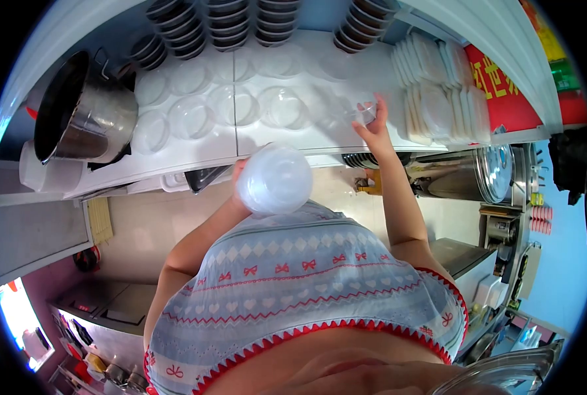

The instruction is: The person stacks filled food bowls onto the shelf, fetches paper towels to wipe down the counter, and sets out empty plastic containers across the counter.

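Note:
My left hand (240, 176) is closed around a stack of clear round plastic bowls (277, 179), held in front of my apron just off the counter edge. The stack hides most of its fingers. On the right, my right hand (374, 128) reaches over the white counter (320, 139), its thumb and fingers curled on a clear plastic bowl (364, 113). The outline of that bowl is faint against the white surface. Several more clear bowls (191, 117) stand in rows on the counter, to the left of my right hand.
Stacks of dark bowls (227, 23) line the back of the counter. A large steel pot (102, 112) stands at the left end, with a white tub (46, 168) beside it. Stacked white lidded containers (435, 108) sit at the right. A steel cylinder (461, 174) lies beyond the counter's right front.

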Motion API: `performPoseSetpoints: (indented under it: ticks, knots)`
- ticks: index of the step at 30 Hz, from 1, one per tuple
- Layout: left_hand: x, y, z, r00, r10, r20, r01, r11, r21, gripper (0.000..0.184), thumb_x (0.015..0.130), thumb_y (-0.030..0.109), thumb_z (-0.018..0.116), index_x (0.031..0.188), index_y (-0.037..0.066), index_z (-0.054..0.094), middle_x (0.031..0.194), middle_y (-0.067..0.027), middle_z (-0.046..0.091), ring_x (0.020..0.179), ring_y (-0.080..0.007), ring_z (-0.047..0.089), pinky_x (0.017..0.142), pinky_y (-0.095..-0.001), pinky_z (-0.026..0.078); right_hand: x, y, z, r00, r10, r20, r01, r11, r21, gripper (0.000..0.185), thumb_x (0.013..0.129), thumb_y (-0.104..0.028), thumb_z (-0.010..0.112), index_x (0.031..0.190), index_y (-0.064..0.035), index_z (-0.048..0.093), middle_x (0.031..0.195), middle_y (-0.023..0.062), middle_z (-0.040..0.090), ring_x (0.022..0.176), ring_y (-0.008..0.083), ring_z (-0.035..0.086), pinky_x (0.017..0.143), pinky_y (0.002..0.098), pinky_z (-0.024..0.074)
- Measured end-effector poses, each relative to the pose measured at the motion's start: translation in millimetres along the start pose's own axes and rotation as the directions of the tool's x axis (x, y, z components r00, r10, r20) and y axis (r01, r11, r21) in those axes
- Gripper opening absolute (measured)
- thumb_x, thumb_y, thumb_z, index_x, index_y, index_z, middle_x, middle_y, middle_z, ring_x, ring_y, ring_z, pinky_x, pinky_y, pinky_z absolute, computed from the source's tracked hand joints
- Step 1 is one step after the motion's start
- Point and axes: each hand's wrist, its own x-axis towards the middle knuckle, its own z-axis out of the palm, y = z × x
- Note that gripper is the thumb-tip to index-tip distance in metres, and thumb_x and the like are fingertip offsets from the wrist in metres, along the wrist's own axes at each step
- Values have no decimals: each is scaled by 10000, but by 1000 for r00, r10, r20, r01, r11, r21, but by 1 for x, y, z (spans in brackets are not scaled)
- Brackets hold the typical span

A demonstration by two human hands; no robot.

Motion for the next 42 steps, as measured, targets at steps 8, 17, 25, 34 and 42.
performPoseSetpoints:
  ticks: [8,17,25,34,42]
  knots:
    - [-4,-4,2,996,8,-91,-7,1000,10,646,783,458,436,1340,133,472,1305,-134,530,1163,-355,523,1000,-518,404,2,39,-10,974,-220,56,179,592,-786,748,723,-257,784,1258,-71,295,1311,243,408,1244,388,413,1063,597,205]
    - [5,-11,22,998,-18,-68,24,996,84,603,814,406,434,1347,122,422,1347,-132,476,1207,-340,486,1008,-501,395,-45,-101,51,924,-125,362,237,929,-285,860,732,-357,759,1408,-58,319,1446,245,305,1364,413,256,1110,459,222]
    - [20,-22,19,990,-109,-90,119,986,115,627,811,478,423,1351,160,452,1318,-120,515,1194,-325,506,1008,-496,398,-65,-161,84,808,-42,588,412,753,-513,852,657,-354,789,1358,-68,399,1377,188,413,1193,390,430,1011,453,369]
    - [30,-20,-2,990,-136,-25,137,989,58,587,804,383,441,1335,133,464,1335,-130,503,1185,-353,507,1019,-511,387,-44,-119,5,989,-136,55,133,990,48,875,762,-375,728,1378,-78,181,1345,161,390,1197,246,431,975,393,401]
    - [24,-25,-2,991,-131,41,133,990,-53,611,803,436,427,1323,122,491,1325,-132,518,1186,-355,511,1017,-524,388,73,10,-59,893,-94,-440,115,993,22,886,783,-126,722,1421,-136,107,1364,214,299,1193,291,437,992,386,395]
